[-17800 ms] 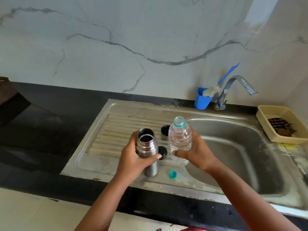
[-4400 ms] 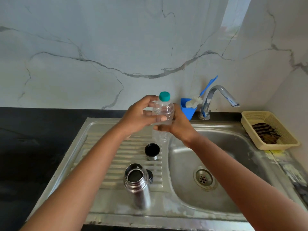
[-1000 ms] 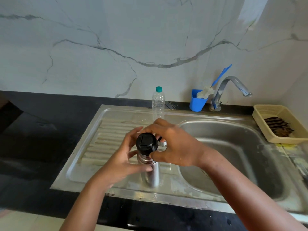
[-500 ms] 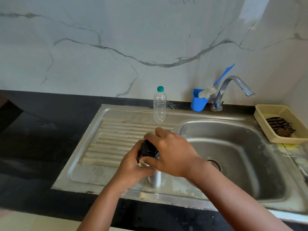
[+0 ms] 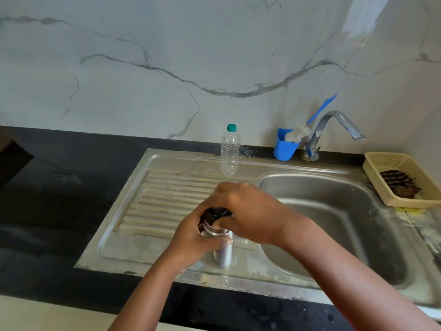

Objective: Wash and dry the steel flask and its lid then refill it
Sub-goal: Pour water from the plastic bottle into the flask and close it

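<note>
Since a moment ago, right hand (image 5: 248, 211) is covering more of the black lid (image 5: 216, 214), gripping it atop the steel flask (image 5: 220, 249); left hand (image 5: 193, 242) is clasping the flask near the drainboard's (image 5: 148, 211) front edge. Capped plastic bottle (image 5: 229, 151) is standing at the back edge, contents unclear.

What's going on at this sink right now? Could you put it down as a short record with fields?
Place: steel sink with a ribbed draining board, black counter
Flask: steel flask upright on the draining board
Left hand: left hand grips the flask body
Right hand: right hand curled over the black lid on the flask mouth
Water bottle: plastic bottle, capped, standing at the back of the board
Nearby: blue cup with a brush, tap, yellow basket
</note>
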The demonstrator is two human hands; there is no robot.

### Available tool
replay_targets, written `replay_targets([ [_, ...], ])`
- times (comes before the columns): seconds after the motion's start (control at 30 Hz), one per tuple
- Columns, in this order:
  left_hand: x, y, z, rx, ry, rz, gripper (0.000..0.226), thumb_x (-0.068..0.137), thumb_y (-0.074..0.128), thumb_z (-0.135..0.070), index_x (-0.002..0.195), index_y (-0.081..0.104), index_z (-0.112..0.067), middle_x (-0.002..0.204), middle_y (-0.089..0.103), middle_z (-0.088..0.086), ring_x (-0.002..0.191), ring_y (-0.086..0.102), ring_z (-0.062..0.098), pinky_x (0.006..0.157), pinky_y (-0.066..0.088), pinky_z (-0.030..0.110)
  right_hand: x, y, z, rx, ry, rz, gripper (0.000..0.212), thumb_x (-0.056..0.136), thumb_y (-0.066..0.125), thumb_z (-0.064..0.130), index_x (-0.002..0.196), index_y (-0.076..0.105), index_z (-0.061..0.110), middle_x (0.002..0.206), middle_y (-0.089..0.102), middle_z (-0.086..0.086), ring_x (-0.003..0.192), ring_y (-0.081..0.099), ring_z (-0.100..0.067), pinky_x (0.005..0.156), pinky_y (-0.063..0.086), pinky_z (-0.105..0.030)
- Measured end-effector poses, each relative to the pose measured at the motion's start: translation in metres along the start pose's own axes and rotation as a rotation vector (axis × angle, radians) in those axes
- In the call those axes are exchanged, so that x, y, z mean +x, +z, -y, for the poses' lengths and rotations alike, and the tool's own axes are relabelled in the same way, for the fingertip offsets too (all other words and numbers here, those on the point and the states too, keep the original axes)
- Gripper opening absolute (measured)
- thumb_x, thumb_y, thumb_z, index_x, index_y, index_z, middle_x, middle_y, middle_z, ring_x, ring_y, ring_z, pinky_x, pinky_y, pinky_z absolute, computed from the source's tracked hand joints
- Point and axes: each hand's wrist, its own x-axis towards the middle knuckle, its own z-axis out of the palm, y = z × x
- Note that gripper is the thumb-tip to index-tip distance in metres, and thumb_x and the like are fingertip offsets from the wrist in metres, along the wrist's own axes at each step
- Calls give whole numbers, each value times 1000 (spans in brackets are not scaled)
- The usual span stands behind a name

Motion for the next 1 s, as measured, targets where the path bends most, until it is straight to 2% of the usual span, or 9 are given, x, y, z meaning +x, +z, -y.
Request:
replay_targets([
  [0.17,0,0,-1,8,6,1,44,68,84,3,94,69,-28,86,72,-9,86,69,9,72,50,22,9,20,13,-307,143,-282,55,86,59,61,98,58,7,88,60,-9,71,64,-30,56,35,-31],
  [0.27,-1,1,0,-28,1,-4,46,67,86,2,97,67,-28,97,74,-6,96,70,11,81,56,28,8,15,9,-329,345,-159,74,84,29,78,108,54,12,103,66,-7,95,64,-30,67,38,-34],
  [0.33,-1,1,0,-30,14,13,57,66,88,-6,112,63,-28,105,73,-7,101,69,11,87,56,28,2,4,0,-188,296,-153,65,86,34,71,119,56,19,114,64,-1,107,58,-25,78,44,-34],
  [0.4,-1,1,-2,-41,7,14,66,59,89,-18,119,62,-28,107,73,-7,103,69,11,89,55,30,-3,-7,-9,142,105,-102,38,89,64,44,122,63,25,117,63,6,110,57,-15,91,47,-31],
  [0.53,-1,1,-1,-50,-12,3,67,61,90,-11,118,62,-31,108,74,-11,103,69,8,90,52,30,-4,-4,-19,194,-29,51,51,80,67,2,122,65,30,112,60,9,103,58,-8,90,50,-28],
  [0.67,-1,2,-1,-42,-9,8,62,63,89,-13,117,64,-29,105,74,-4,100,70,14,88,54,34,0,4,-12,-33,69,-68,37,79,71,43,106,57,21,96,50,6,86,59,-21,72,48,-34],
  [0.77,-1,2,0,-30,6,1,49,67,88,-5,106,70,-29,106,72,-6,102,69,14,88,54,35,6,6,-1,-278,183,-129,55,83,55,71,90,37,20,96,57,0,89,60,-30,66,36,-33],
  [0.83,-1,2,-1,-41,-3,-9,53,61,91,-19,106,67,-36,109,72,-5,105,68,15,94,54,41,9,-4,-1,-303,183,-246,57,84,46,76,91,45,20,100,62,0,91,60,-28,67,36,-33],
  [1.0,-1,3,2,-71,-6,-3,68,55,89,-28,118,64,-32,111,73,-3,108,68,16,99,52,46,9,-29,-13,142,-86,143,40,77,74,8,113,70,26,111,62,7,100,58,-7,82,43,-13],
])
